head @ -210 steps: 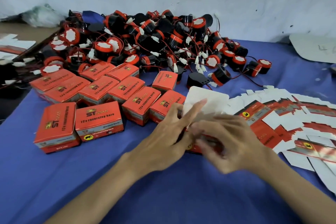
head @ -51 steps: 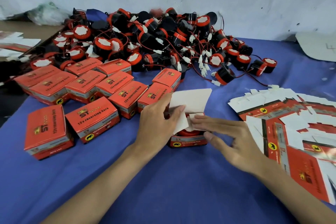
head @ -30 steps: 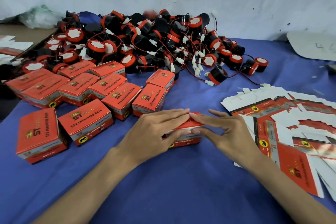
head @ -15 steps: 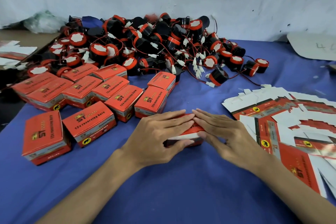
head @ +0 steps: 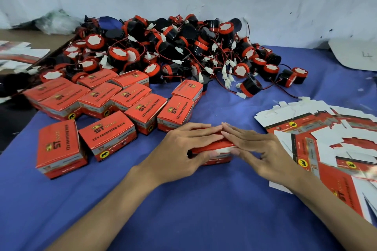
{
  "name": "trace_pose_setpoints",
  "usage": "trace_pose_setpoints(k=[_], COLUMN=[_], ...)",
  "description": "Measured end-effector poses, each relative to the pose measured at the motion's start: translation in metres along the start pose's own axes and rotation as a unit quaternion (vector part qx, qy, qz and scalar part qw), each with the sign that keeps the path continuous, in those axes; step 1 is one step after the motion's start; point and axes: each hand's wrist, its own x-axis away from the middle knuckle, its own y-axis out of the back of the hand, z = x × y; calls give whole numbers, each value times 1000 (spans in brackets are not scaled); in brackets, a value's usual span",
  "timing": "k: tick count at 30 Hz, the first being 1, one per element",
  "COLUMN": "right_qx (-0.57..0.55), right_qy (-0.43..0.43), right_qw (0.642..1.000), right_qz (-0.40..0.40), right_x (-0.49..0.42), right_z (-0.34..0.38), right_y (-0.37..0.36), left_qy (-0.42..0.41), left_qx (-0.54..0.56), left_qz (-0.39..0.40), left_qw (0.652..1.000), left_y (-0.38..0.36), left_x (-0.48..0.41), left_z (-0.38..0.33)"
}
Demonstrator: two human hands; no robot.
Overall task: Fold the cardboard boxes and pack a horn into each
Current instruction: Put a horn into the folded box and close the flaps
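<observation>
On the blue cloth (head: 183, 210), at the far left, the finished red boxes (head: 106, 116) are being kept in loose rows, unmoved since the earlier frames. Behind them, toward the wall, the black-and-red horns (head: 183, 51) are being left in a tangled heap with their red wires and white plugs.

Near the middle, the left hand (head: 183, 149) is being laid flat over the left half of the red cardboard box (head: 216, 149), fingers straight and spread narrowly, thumb set against the front face. The box is being pressed down onto the cloth, just in front of the nearest finished boxes. Its white lid flap, raised less than two seconds ago with a horn showing inside, is now being held down, and the horn is no longer being shown.

The right hand (head: 263, 153) is being laid on the right half, fingers straight, fingertips meeting those of the left. At the right, the flat box blanks (head: 326, 134) are being left fanned out.
</observation>
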Motion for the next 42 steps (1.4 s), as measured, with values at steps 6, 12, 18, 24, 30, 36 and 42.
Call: trace_pose_setpoints(k=[6,12,18,24,30,36,42], right_qx=[-34,56,87,110,202,-93,-21], right_qy=[-29,19,31,57,40,-70,-7], right_qw=[998,992,989,989,968,989,993], right_qz=[-50,-109,-112,-82,-143,-91,-117], right_x=[-1,0,1,3,6,-1,0], right_z=[3,10,10,7,12,9,10], right_y=[-8,-14,-18,-16,-23,-4,-3], left_qy=[-44,-53,-45,-69,-76,-64,-91], left_qx=[-25,-6,-9,-30,-65,-27,-51], left_qz=[-7,-42,-38,-54,-60,-62,-62], left_qw=[999,998,998,996,993,996,993], left_y=[-6,-8,-6,-8,-13,-9,-11], left_x=[1,-2,-5,-4,-2,-4,-1], left_z=[4,2,2,2,3,5,7])
